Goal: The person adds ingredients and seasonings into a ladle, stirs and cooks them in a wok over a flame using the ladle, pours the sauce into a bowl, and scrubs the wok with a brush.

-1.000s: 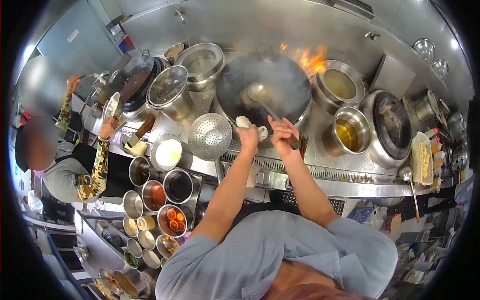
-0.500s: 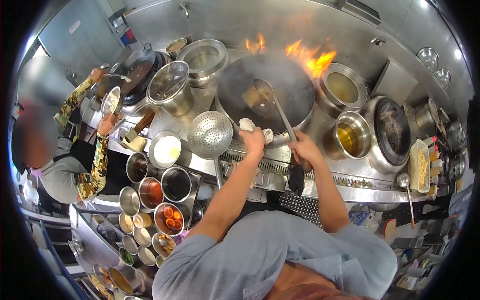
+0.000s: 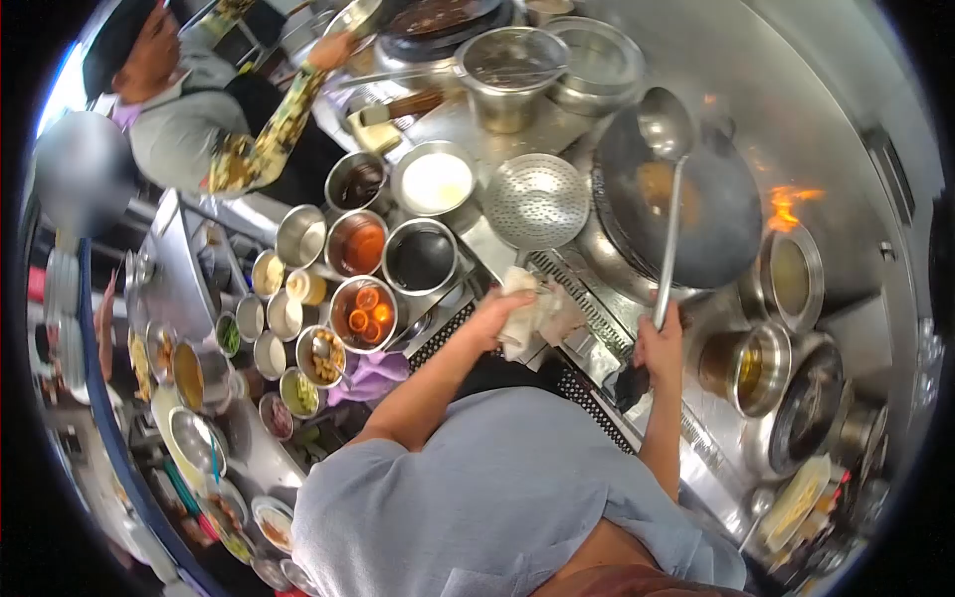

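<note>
My left hand is closed on a crumpled white cloth above the front edge of the stove, apart from the wok. The fingers of my right hand wrap round the handle of a long steel ladle. Its bowl is raised over the dark wok, where a small brownish patch of food or liquid shows. Left of the wok lies a perforated steel skimmer.
Flames rise behind the wok. An oil pot stands to the right. Left are pots of white liquid, red sauce, dark liquid and orange slices. A co-worker's patterned sleeve reaches over the far-left stove.
The view has turned left. My left hand has come away from the wok's rim with the cloth. The ladle's bowl has risen from inside the wok, and the flames look smaller.
</note>
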`<action>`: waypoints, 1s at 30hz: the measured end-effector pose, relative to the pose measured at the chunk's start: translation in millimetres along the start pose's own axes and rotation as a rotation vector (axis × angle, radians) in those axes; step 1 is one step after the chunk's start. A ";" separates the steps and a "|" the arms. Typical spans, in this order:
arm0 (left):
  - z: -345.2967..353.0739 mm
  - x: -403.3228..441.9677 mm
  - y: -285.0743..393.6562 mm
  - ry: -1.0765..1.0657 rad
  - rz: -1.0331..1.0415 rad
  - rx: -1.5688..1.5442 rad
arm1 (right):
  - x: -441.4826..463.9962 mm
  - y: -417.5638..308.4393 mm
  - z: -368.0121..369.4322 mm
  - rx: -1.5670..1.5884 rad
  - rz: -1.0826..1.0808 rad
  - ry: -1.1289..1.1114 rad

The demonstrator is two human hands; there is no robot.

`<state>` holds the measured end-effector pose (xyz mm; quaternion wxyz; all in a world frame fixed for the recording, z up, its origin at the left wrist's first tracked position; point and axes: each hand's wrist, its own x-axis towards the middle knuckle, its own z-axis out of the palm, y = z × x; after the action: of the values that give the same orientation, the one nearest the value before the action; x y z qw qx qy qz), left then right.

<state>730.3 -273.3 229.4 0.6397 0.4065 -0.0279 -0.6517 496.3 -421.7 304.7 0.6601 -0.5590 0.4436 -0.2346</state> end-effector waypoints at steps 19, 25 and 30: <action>-174.9 27.6 170.3 0.771 0.453 2.043 | 34.9 26.0 156.1 -0.850 0.001 -0.487; -161.9 21.4 166.5 0.831 0.457 2.002 | 47.4 29.3 168.8 -0.911 -0.007 -0.453; -163.2 23.7 160.9 0.860 0.596 1.970 | 52.3 48.2 160.6 -0.829 0.009 -0.486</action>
<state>956.7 -243.6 198.2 0.1250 0.9051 -0.4053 0.0297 649.4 -366.0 239.2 0.4670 -0.8118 0.3352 0.1025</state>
